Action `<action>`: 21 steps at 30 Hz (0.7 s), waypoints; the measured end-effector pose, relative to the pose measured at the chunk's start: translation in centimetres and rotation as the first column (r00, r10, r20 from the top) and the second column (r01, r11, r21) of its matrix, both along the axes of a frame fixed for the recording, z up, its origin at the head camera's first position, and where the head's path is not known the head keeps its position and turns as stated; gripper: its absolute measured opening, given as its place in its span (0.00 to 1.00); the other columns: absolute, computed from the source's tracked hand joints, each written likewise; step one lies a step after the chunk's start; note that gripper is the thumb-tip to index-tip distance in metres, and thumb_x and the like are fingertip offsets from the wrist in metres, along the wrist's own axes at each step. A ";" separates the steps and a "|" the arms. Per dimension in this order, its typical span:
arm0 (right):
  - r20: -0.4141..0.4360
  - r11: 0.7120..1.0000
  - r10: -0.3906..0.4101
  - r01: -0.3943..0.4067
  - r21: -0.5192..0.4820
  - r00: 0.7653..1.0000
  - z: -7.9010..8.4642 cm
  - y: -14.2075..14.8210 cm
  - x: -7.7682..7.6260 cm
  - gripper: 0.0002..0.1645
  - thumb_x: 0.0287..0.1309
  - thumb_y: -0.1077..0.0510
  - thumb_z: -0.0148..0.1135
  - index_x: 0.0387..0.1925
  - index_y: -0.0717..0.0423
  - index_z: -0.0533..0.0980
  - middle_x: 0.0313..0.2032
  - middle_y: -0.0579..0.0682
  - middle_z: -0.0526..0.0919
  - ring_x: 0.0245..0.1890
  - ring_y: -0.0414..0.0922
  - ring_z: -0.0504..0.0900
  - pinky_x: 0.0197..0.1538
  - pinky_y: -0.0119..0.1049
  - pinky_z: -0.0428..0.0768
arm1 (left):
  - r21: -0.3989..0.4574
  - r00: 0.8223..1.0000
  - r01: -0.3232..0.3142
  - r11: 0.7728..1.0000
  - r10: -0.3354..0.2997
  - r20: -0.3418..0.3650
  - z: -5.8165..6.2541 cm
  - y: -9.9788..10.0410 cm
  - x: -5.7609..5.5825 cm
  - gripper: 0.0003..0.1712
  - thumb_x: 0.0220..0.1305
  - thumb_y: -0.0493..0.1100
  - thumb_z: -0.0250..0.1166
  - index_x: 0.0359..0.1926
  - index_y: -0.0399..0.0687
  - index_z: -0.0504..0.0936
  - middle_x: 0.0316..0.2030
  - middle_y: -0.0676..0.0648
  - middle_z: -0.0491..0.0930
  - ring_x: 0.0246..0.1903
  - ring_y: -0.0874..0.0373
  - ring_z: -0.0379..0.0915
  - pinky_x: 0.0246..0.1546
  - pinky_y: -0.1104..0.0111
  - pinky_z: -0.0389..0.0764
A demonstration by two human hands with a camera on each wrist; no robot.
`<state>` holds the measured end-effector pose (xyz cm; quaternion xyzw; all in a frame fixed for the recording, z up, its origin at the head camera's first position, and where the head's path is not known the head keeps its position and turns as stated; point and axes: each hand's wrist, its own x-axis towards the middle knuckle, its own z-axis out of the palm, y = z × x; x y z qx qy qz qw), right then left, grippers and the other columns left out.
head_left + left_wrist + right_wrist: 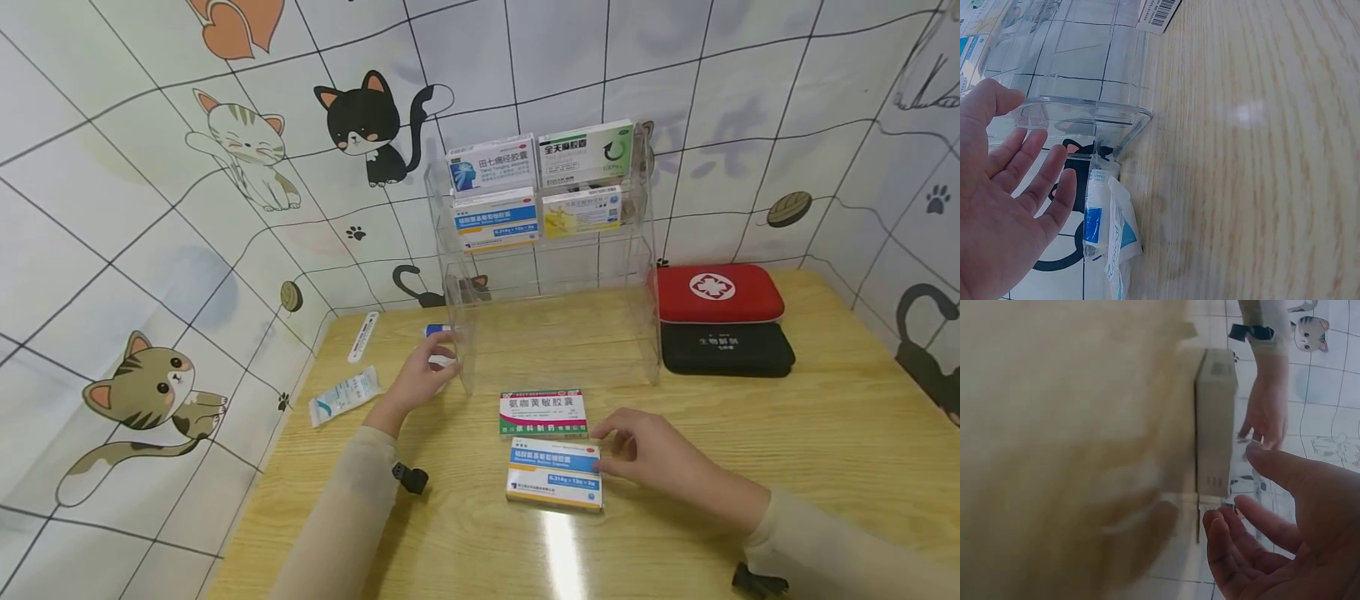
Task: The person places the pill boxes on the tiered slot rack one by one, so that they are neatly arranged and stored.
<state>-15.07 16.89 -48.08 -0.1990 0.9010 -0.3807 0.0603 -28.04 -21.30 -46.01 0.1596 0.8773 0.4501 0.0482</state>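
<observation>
A cartoon-cat wall covering (750, 150) backs the wood-grain table (847, 442).

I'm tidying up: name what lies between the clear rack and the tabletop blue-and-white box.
A white box with pink and green bands lies there, in the head view.

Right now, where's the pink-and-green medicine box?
In the head view, below centre, the pink-and-green box lies on the table between the clear shelf and the blue-white box, left of the right hand.
</observation>
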 end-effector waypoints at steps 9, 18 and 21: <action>0.044 0.999 -0.038 0.037 0.032 0.998 -0.5 -0.4 1.2 0.35 0.45 0.38 0.82 0.51 0.51 0.84 0.41 0.41 0.85 0.37 0.38 0.78 0.37 0.28 0.79 | 0.014 1.000 0.006 1.000 -0.006 -0.011 0.0 -0.1 -0.3 0.31 0.72 0.37 0.64 0.72 0.42 0.67 0.65 0.34 0.72 0.61 0.42 0.75 0.60 0.50 0.80; 0.161 0.997 -0.082 0.082 0.008 0.984 -0.3 -0.9 1.5 0.30 0.43 0.44 0.85 0.47 0.50 0.82 0.33 0.41 0.82 0.33 0.39 0.78 0.33 0.28 0.78 | 0.018 1.000 0.008 1.000 -0.008 0.002 -0.1 0.0 -0.4 0.31 0.72 0.39 0.65 0.72 0.43 0.67 0.63 0.36 0.75 0.60 0.43 0.75 0.60 0.50 0.80; 0.221 0.992 -0.098 0.113 -0.057 0.970 0.2 -1.1 1.8 0.27 0.45 0.50 0.85 0.46 0.50 0.81 0.37 0.43 0.85 0.35 0.40 0.83 0.36 0.28 0.82 | 0.013 1.000 -0.001 1.000 0.001 0.008 -0.1 0.0 -0.2 0.31 0.71 0.39 0.65 0.72 0.44 0.68 0.60 0.37 0.77 0.59 0.44 0.76 0.60 0.51 0.81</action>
